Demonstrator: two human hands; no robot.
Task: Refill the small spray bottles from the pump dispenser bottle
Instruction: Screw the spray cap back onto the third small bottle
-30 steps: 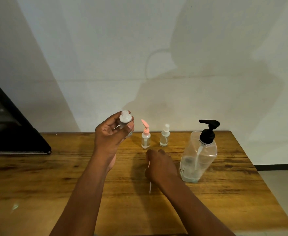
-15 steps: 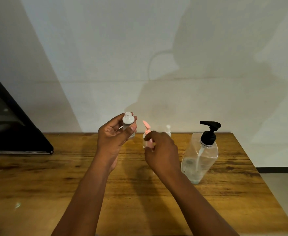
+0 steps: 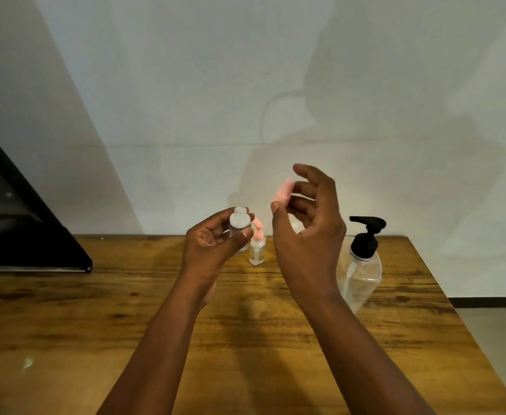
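Head view, compared with half a second ago: the right hand (image 3: 308, 232) has lifted from in front of the standing bottles to a raised spot at about 1 o'clock from the left hand (image 3: 215, 244), and a blurred pink piece (image 3: 284, 188) now shows between its thumb and fingers, pinched there as far as the blur allows. The white-topped bottle that stood behind that hand is now hidden by it. A second ago the same hand lay low on the wooden table (image 3: 96, 319) by a thin white tube, which no longer shows.

The left hand stays raised, fingers curled round a small clear spray bottle (image 3: 239, 226) that is upright, with its neck uncapped. Just past this bottle, at roughly 2 o'clock from the left hand, a second small bottle with a pink top (image 3: 257, 247) stands on the table, apart from both hands. The pump dispenser bottle (image 3: 362, 265), clear with a black pump head, stands at 3 o'clock from the right wrist, partly behind the forearm, touched by neither hand. At the far 9 o'clock edge a dark slanted panel (image 3: 21, 229) rests by the wall.
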